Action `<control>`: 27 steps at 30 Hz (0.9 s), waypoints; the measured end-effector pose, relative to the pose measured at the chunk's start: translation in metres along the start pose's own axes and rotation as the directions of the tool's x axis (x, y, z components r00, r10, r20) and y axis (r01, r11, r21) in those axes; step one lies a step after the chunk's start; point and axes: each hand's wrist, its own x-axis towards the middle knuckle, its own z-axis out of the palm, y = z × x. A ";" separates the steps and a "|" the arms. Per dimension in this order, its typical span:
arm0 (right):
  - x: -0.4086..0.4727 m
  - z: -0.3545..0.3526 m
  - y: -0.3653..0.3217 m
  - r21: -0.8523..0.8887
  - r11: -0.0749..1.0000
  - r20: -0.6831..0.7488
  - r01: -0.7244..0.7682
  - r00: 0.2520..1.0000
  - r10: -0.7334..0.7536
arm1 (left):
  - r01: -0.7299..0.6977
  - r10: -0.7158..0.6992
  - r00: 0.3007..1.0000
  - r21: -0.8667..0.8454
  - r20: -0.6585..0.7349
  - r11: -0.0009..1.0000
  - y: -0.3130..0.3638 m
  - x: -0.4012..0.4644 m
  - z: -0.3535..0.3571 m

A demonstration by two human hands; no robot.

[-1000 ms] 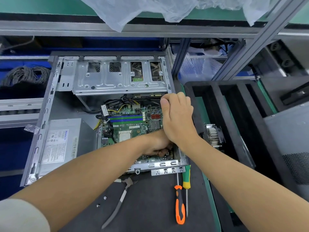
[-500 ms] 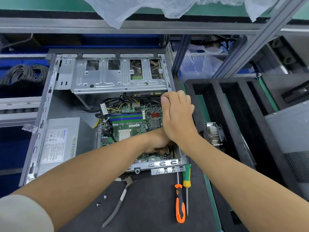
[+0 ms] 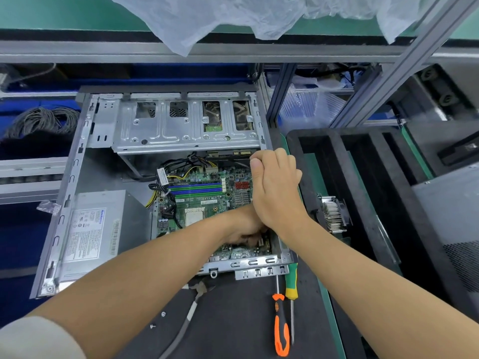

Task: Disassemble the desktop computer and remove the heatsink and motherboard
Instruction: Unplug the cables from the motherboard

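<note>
The open computer case [image 3: 77, 177] lies flat on the bench. Its green motherboard [image 3: 202, 200] sits inside with the bare processor socket [image 3: 194, 216] showing. My left hand [image 3: 242, 228] reaches down onto the board's near right corner, its fingertips partly hidden under my right wrist. My right hand [image 3: 274, 190] is curled over the case's right wall, thumb up. The finned heatsink [image 3: 334, 215] rests apart from the case in the black tray [image 3: 363, 177] to the right.
A grey power supply [image 3: 96, 229] fills the case's left side, and a drive cage [image 3: 186, 123] spans its far end. Pliers [image 3: 191, 312], two screwdrivers [image 3: 282, 325] and loose screws [image 3: 163, 314] lie on the dark mat in front. Plastic sheeting [image 3: 233, 16] hangs from the shelf above.
Both hands stay in the same places on the case and board. Only the view shifts slightly.
</note>
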 end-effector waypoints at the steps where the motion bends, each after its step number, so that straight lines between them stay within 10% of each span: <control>1: 0.000 0.000 0.000 0.001 1.000 -0.005 -0.001 1.000 0.001 | -0.023 0.024 0.999 0.001 -0.025 1.000 0.000 0.001 0.000; 12: 0.000 0.000 0.002 0.007 1.000 -0.006 0.015 1.000 -0.015 | 0.089 -0.086 0.994 -0.045 0.073 0.995 -0.005 0.004 -0.002; 18: -0.002 -0.008 -0.002 -0.237 0.960 0.100 0.151 0.986 -0.131 | -0.126 0.195 0.979 0.570 -0.061 0.812 0.006 -0.009 -0.028; 21: 0.002 -0.012 -0.016 -0.493 0.524 0.533 0.695 0.717 -0.450 | 0.025 0.162 0.978 0.837 -0.134 0.546 -0.004 -0.017 -0.050; 23: 0.007 -0.013 -0.032 -0.363 0.381 0.791 0.850 0.497 -0.357 | 0.137 0.029 0.986 0.893 -0.165 0.429 -0.017 -0.017 -0.055; 27: -0.002 0.002 -0.044 -0.306 0.278 0.949 0.911 0.315 0.011 | 0.110 0.160 0.968 0.900 -0.193 0.422 -0.026 -0.009 -0.059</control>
